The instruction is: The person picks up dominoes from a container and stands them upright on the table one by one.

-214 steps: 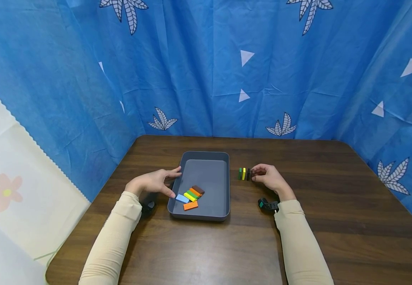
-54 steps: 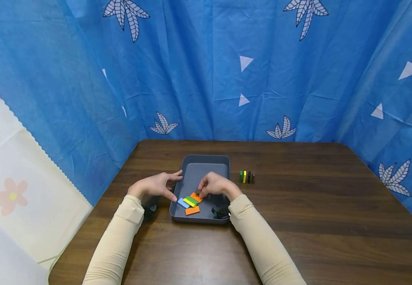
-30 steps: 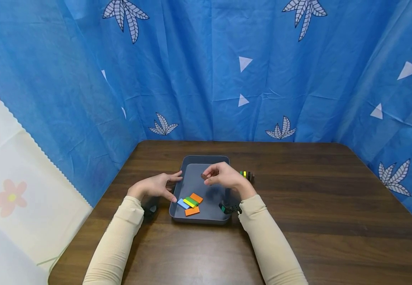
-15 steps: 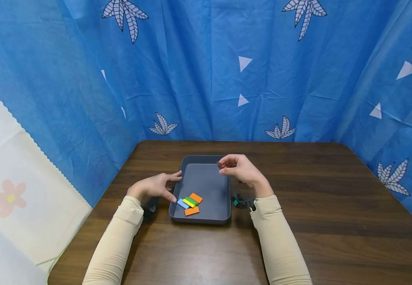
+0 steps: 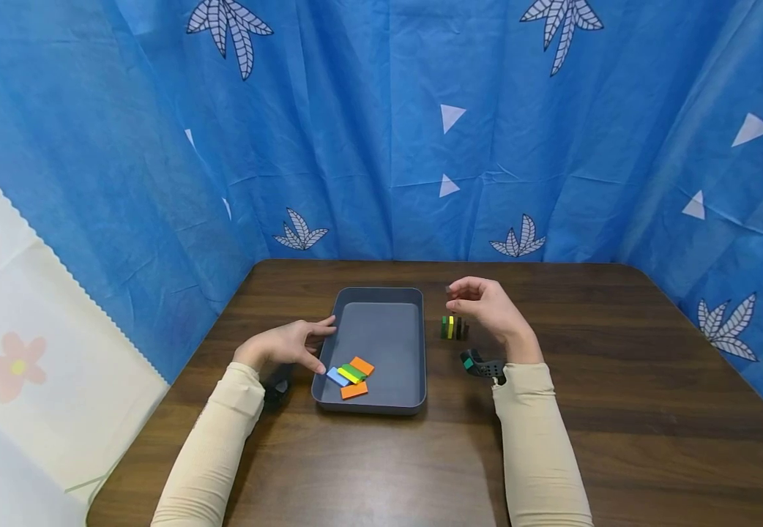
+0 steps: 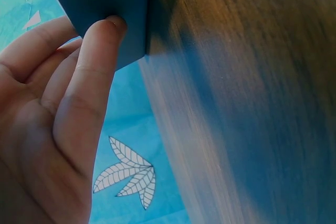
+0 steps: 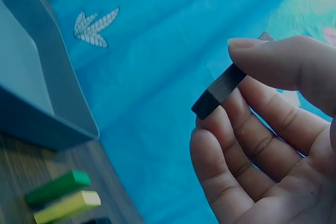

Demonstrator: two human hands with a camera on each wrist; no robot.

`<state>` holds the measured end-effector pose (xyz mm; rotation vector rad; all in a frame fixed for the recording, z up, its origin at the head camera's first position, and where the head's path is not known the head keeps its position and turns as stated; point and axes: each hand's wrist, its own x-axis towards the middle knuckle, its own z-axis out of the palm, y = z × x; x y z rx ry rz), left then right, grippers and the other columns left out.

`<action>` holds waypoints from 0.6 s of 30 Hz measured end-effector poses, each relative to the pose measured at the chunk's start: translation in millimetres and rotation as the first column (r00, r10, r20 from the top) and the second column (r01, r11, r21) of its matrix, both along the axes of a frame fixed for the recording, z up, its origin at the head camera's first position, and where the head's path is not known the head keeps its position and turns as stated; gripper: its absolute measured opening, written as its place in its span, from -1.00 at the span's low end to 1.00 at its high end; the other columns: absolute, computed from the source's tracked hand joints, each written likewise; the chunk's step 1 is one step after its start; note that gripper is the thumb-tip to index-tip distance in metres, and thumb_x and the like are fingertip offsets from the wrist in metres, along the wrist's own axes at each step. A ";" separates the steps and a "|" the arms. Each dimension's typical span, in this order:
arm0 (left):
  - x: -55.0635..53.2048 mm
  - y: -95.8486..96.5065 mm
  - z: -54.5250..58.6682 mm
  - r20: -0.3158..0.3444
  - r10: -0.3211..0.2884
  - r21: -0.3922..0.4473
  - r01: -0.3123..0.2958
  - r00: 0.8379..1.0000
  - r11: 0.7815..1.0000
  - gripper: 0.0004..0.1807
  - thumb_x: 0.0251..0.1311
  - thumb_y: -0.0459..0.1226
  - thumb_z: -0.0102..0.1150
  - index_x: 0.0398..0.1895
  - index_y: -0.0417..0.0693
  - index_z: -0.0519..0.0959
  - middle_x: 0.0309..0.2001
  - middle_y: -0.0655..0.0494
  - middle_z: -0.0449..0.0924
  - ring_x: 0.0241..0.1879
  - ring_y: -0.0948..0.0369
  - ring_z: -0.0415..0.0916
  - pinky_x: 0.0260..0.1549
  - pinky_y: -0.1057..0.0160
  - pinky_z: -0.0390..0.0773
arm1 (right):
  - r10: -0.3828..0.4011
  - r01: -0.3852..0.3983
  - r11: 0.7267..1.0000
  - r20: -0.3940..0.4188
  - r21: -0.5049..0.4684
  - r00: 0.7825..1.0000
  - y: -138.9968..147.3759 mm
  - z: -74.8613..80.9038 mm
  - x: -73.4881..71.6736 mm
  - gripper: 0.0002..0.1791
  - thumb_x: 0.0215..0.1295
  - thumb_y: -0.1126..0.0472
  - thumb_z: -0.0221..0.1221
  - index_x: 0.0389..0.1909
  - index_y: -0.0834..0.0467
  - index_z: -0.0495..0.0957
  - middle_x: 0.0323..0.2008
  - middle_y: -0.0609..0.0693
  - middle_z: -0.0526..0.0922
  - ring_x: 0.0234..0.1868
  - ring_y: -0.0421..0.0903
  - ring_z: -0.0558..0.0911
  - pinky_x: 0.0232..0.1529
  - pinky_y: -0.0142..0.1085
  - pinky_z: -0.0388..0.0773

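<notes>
Dark block (image 7: 219,92) held up in air, right of tray (image 5: 395,351), pinched between thumb and curled fingers of right hand (image 5: 495,313). Hand raised off table (image 5: 592,410), fingertips toward tray, forearm reaching forward. Near it, right of tray: row of four blocks, green (image 5: 444,327), yellow (image 5: 450,327), two dark (image 5: 458,329). Left hand (image 5: 285,344) at tray's left wall, thumb and fingers spread, touching, unclenched. Inside tray, toward person: blue (image 5: 338,376), yellow, green, two orange blocks (image 5: 354,391).

- One tray (image 5: 384,329)
- Five coloured blocks (image 5: 354,391) inside it
- Four standing blocks (image 5: 451,327) to its right
- One held block (image 7: 216,94)
- One left hand (image 5: 285,342), one right hand (image 5: 492,310)
</notes>
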<state>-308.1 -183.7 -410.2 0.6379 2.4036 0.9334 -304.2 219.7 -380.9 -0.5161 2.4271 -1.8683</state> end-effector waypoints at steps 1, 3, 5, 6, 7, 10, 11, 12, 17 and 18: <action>0.1 -0.2 0.0 -0.003 -0.002 0.000 0.002 1.000 1.000 0.03 0.04 -0.25 0.52 0.53 -0.28 0.13 0.63 -0.11 -0.18 0.37 -0.23 0.36 0.21 0.01 0.57 | -0.007 0.007 1.000 -0.002 0.009 1.000 2.4 -1.2 -0.4 -0.66 0.33 0.35 0.25 0.07 0.41 0.51 -0.23 -0.08 0.64 -0.22 -0.19 0.64 -0.03 -0.19 0.71; 0.2 -0.3 0.2 -0.006 -0.004 0.002 0.004 1.000 1.000 0.04 0.04 -0.25 0.52 0.53 -0.29 0.13 0.63 -0.13 -0.18 0.37 -0.24 0.36 0.20 0.01 0.57 | -0.018 0.019 1.000 -0.009 0.023 1.000 6.6 -3.2 -0.8 -0.65 0.34 0.35 0.24 0.08 0.42 0.49 -0.21 -0.06 0.63 -0.21 -0.20 0.64 -0.01 -0.20 0.71; 0.4 -0.3 0.3 -0.006 -0.005 0.003 0.005 1.000 1.000 0.04 0.04 -0.25 0.52 0.54 -0.29 0.12 0.63 -0.13 -0.17 0.37 -0.24 0.36 0.20 0.01 0.57 | -0.035 0.035 0.999 -0.018 0.039 0.999 10.7 -5.2 -0.9 -0.67 0.34 0.35 0.24 0.07 0.41 0.50 -0.18 -0.03 0.63 -0.20 -0.20 0.64 0.00 -0.19 0.71; 0.6 -0.1 0.4 -0.005 -0.005 0.003 0.005 1.000 1.000 0.05 0.04 -0.25 0.52 0.54 -0.28 0.11 0.63 -0.12 -0.17 0.37 -0.24 0.36 0.20 0.01 0.57 | -0.041 0.042 0.998 -0.022 0.046 0.999 12.8 -6.2 -1.1 -0.67 0.34 0.35 0.24 0.06 0.40 0.50 -0.17 -0.01 0.63 -0.20 -0.20 0.65 0.01 -0.17 0.71; 0.9 -0.2 0.6 -0.004 -0.004 0.005 0.004 1.000 1.000 0.05 0.04 -0.25 0.52 0.54 -0.28 0.11 0.63 -0.12 -0.17 0.37 -0.23 0.35 0.20 0.01 0.57 | -0.048 0.049 0.997 -0.025 0.055 0.999 14.9 -7.2 -1.2 -0.67 0.34 0.36 0.24 0.06 0.40 0.50 -0.16 0.01 0.63 -0.20 -0.20 0.65 0.02 -0.16 0.70; 1.7 0.0 1.3 -0.002 0.000 0.003 0.000 1.000 1.000 0.06 0.05 -0.24 0.52 0.55 -0.26 0.09 0.63 -0.10 -0.16 0.38 -0.23 0.35 0.20 0.01 0.57 | -0.059 0.061 0.996 -0.023 0.068 0.998 21.5 -10.9 -2.2 -0.69 0.34 0.37 0.23 0.05 0.39 0.49 -0.16 0.04 0.62 -0.20 -0.20 0.65 0.03 -0.21 0.69; 1.7 0.2 1.5 -0.002 0.000 0.001 0.000 1.000 1.000 0.06 0.04 -0.24 0.52 0.55 -0.26 0.10 0.63 -0.10 -0.16 0.38 -0.23 0.35 0.20 0.01 0.57 | -0.061 0.062 0.996 -0.019 0.069 0.998 23.8 -12.4 -2.6 -0.68 0.35 0.37 0.22 0.06 0.40 0.48 -0.16 0.04 0.62 -0.20 -0.20 0.66 0.02 -0.24 0.69; 1.8 0.3 1.7 -0.003 0.002 -0.001 -0.002 1.000 1.000 0.05 0.04 -0.24 0.52 0.55 -0.26 0.10 0.63 -0.10 -0.16 0.38 -0.23 0.35 0.20 0.01 0.57 | -0.065 0.066 0.995 -0.015 0.071 0.998 26.1 -13.9 -3.1 -0.69 0.35 0.37 0.22 0.06 0.40 0.48 -0.17 0.04 0.62 -0.20 -0.21 0.66 0.00 -0.29 0.68; 1.8 1.1 2.0 -0.005 0.012 -0.008 -0.012 1.000 1.000 0.04 0.03 -0.23 0.53 0.54 -0.25 0.13 0.63 -0.09 -0.15 0.38 -0.22 0.35 0.21 0.00 0.56 | -0.081 0.081 0.993 -0.005 0.081 0.997 36.2 -20.7 -4.5 -0.70 0.36 0.36 0.22 0.04 0.39 0.47 -0.18 0.02 0.63 -0.19 -0.24 0.67 -0.07 -0.47 0.64; 1.6 1.2 1.7 -0.006 0.013 -0.009 -0.013 1.000 1.000 0.04 0.03 -0.24 0.53 0.54 -0.26 0.13 0.63 -0.10 -0.15 0.38 -0.23 0.35 0.21 0.00 0.56 | -0.083 0.083 0.993 -0.002 0.082 0.997 37.7 -21.7 -4.8 -0.71 0.36 0.36 0.21 0.04 0.38 0.47 -0.18 0.03 0.63 -0.19 -0.24 0.67 -0.07 -0.46 0.64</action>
